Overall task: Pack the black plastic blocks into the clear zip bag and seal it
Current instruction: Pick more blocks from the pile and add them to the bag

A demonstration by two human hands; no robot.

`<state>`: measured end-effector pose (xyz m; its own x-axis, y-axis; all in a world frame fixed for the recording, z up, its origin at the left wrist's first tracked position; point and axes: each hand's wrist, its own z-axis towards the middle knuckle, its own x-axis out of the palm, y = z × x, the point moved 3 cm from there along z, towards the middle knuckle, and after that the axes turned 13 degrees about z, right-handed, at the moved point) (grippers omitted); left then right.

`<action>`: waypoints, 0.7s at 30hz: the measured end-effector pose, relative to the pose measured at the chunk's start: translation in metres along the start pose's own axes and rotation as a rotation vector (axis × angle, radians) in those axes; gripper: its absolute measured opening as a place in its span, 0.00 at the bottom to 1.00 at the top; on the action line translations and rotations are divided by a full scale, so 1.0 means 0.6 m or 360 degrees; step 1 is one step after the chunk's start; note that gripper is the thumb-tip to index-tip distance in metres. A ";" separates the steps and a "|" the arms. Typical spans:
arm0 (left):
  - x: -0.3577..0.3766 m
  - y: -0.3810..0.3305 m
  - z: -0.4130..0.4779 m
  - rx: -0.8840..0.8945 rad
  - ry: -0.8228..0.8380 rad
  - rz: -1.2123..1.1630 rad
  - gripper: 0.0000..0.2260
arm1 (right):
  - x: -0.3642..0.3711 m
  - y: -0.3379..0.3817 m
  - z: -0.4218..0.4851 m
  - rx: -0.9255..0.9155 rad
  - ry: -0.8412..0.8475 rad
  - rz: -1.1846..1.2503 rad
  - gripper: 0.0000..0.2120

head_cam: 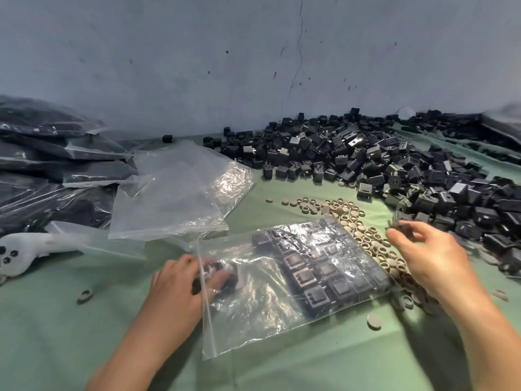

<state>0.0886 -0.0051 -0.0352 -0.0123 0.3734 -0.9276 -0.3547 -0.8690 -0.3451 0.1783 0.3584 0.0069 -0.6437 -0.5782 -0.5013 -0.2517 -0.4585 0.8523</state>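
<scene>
A clear zip bag (253, 314) lies flat on the green cloth, its mouth facing left. Several black plastic blocks (321, 266) sit packed in rows inside its right half. My left hand (183, 280) reaches into the bag's mouth, its fingers inside the plastic holding a black block (222, 273), blurred. My right hand (428, 255) is at the right edge of the bag and pinches a black block (401, 222) at its fingertips, beside the big heap of loose black blocks (394, 165).
Small tan rings and discs (366, 230) are scattered between the bag and the heap. Empty clear bags (174, 190) lie at centre left. Filled, sealed bags (48, 165) are stacked far left. A white controller (25, 249) rests at the left edge. The wall stands behind.
</scene>
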 end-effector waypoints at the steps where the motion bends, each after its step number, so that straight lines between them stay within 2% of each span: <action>1: 0.001 0.005 0.000 0.0020 0.0041 0.0014 0.17 | 0.008 0.009 0.003 -0.0008 0.0070 0.0206 0.07; 4: -0.001 0.017 -0.007 0.0114 0.0073 -0.0012 0.16 | 0.037 0.031 0.009 0.0060 0.0257 0.0794 0.03; 8: 0.003 0.015 0.002 0.0172 0.0087 0.0084 0.22 | 0.078 0.051 0.014 0.0172 0.0414 0.1152 0.12; 10: 0.005 0.007 0.013 0.0231 0.0071 0.0146 0.20 | 0.097 0.058 0.014 0.0249 0.0494 0.1221 0.14; 12: 0.004 -0.007 0.026 0.0274 0.0064 0.0122 0.15 | 0.114 0.060 0.013 0.0307 0.0572 0.1221 0.11; 16: -0.002 -0.058 0.044 0.0255 0.0210 -0.0285 0.15 | 0.130 0.059 0.011 0.0331 0.0619 0.1213 0.10; 19: 0.004 -0.101 0.048 0.0306 0.0088 -0.0333 0.09 | 0.130 0.058 0.011 0.0362 0.0630 0.1248 0.10; 21: 0.008 -0.117 0.048 0.0200 0.0044 -0.0337 0.12 | 0.129 0.057 0.011 0.0370 0.0638 0.1248 0.09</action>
<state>0.0866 0.0668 -0.0113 0.1000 0.5323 -0.8407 -0.4604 -0.7243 -0.5133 0.1150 0.3025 -0.0017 -0.4033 -0.8781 0.2575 -0.0152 0.2878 0.9576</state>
